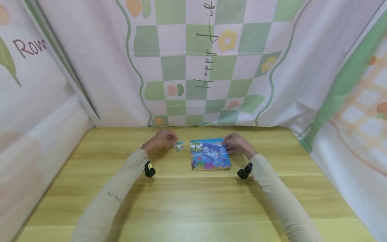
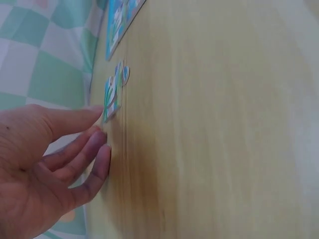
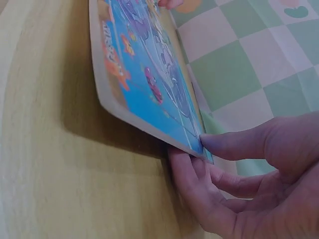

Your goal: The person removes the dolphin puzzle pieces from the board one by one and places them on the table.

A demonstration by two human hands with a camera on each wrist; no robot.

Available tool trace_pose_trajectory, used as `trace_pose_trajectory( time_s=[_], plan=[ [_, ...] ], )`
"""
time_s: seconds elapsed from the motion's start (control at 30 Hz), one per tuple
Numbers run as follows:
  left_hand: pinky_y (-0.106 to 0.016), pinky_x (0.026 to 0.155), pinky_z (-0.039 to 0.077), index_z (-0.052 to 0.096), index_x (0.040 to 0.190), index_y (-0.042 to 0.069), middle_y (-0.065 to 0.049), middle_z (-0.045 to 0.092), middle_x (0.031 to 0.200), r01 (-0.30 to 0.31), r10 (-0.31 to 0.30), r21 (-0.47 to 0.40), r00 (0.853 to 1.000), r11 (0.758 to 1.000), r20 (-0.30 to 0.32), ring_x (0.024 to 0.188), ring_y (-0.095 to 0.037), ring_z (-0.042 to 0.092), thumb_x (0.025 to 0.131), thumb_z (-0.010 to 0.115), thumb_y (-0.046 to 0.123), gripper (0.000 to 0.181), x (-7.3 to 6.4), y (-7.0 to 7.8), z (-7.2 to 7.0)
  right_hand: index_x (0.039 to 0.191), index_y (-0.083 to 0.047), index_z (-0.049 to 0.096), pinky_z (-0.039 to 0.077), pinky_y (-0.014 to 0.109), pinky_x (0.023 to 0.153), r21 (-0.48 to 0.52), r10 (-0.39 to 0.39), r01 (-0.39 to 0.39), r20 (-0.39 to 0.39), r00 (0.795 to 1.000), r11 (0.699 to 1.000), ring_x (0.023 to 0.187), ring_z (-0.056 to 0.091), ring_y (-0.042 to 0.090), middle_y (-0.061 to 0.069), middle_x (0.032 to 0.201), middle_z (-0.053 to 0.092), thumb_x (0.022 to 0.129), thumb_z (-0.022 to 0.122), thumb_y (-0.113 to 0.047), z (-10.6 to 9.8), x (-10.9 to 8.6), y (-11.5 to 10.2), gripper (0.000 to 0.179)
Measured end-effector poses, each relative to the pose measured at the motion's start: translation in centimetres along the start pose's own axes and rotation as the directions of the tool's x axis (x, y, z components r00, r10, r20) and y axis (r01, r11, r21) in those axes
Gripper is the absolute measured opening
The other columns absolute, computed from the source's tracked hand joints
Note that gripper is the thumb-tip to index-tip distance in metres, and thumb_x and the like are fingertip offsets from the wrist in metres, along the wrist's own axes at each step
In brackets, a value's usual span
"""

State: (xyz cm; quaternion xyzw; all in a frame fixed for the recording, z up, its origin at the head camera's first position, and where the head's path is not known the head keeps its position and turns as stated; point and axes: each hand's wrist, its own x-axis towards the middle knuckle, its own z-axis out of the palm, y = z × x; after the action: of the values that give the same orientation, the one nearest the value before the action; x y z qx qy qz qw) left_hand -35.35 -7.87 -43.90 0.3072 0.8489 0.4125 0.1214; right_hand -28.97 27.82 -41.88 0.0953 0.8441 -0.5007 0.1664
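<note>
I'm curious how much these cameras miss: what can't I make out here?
Puzzle board's far part: left wrist view, cut off by top edge.
Right hand's fingertips beneath that board: right wrist view, hidden by it.
Small piece's picture: head view, too small.
Curtain lettering's end: head view, cut off by top edge.

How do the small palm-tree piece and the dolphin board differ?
The dolphin board is far larger than the palm-tree piece. The right hand grips the board's edge, while the piece is at the fingertips of the left hand. Both show a green palm tree.
</note>
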Motion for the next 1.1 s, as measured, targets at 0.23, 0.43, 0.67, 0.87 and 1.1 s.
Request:
trace_pose_trajectory(
  time_s=[0.23, 0.43, 0.67, 0.87, 1.1],
  plan=[
    [-0.047, 0.104, 0.055, 0.064, 0.125, -0.010, -0.026, 0.070, 0.123, 0.015, -0.015, 0.053, 1.000, 0.999, 0.005, 0.115, -0.040, 0.066, 0.095, 0.070, -0.001, 0.032, -0.4, 0.9, 0.4, 0.116, 0.010, 0.058, 0.065, 0.033, 0.071, 0.055, -0.005, 0.004, 0.022, 1.000, 0.998, 0.073, 0.068, 0.016, 0.011, 0.093, 0.071, 0.101, 0.063, -0.002, -0.3, 0.0, 0.1, 0.020],
    [-0.047, 0.105, 0.055, 0.063, 0.131, -0.006, -0.024, 0.066, 0.130, 0.051, -0.051, 0.041, 0.999, 0.998, -0.013, 0.121, -0.039, 0.065, 0.101, 0.065, 0.003, 0.031, -0.6, 1.6, 0.4, 0.109, 0.005, 0.054, 0.064, 0.029, 0.064, 0.092, -0.019, 0.015, 0.045, 0.999, 0.996, 0.067, 0.067, 0.013, 0.005, 0.084, 0.068, 0.098, 0.066, 0.000, -0.4, -0.1, 0.0, 0.017],
    [-0.043, 0.099, 0.059, 0.066, 0.128, -0.003, -0.021, 0.069, 0.127, 0.036, -0.031, 0.081, 0.998, 0.996, -0.058, 0.116, -0.036, 0.067, 0.103, 0.065, 0.008, 0.028, 0.0, 2.3, 1.9, 0.117, 0.012, 0.054, 0.064, 0.032, 0.066, 0.066, -0.074, 0.071, 0.041, 0.996, 0.995, 0.066, 0.068, 0.012, 0.005, 0.082, 0.068, 0.098, 0.069, -0.003, 0.5, -0.6, 0.2, 0.028],
    [-0.040, 0.093, 0.060, 0.071, 0.123, 0.001, -0.015, 0.073, 0.122, 0.029, -0.018, 0.178, 0.998, 0.984, -0.063, 0.109, -0.029, 0.071, 0.100, 0.069, 0.009, 0.024, 1.0, 4.0, 4.4, 0.121, 0.013, 0.053, 0.063, 0.030, 0.065, 0.055, -0.098, 0.095, 0.047, 0.994, 0.994, 0.068, 0.066, 0.012, 0.007, 0.087, 0.068, 0.100, 0.067, -0.004, 1.6, -0.7, 0.0, 0.031],
    [-0.041, 0.097, 0.058, 0.072, 0.120, 0.002, -0.013, 0.075, 0.117, 0.021, -0.007, 0.236, 0.998, 0.971, -0.060, 0.109, -0.028, 0.070, 0.095, 0.077, 0.020, 0.031, 2.6, 6.1, 6.9, 0.117, 0.010, 0.058, 0.063, 0.029, 0.067, -0.004, -0.082, 0.082, 0.016, 0.996, 0.997, 0.069, 0.066, 0.013, 0.008, 0.090, 0.066, 0.100, 0.067, -0.007, 1.5, -0.6, 0.0, 0.025]
  ],
)
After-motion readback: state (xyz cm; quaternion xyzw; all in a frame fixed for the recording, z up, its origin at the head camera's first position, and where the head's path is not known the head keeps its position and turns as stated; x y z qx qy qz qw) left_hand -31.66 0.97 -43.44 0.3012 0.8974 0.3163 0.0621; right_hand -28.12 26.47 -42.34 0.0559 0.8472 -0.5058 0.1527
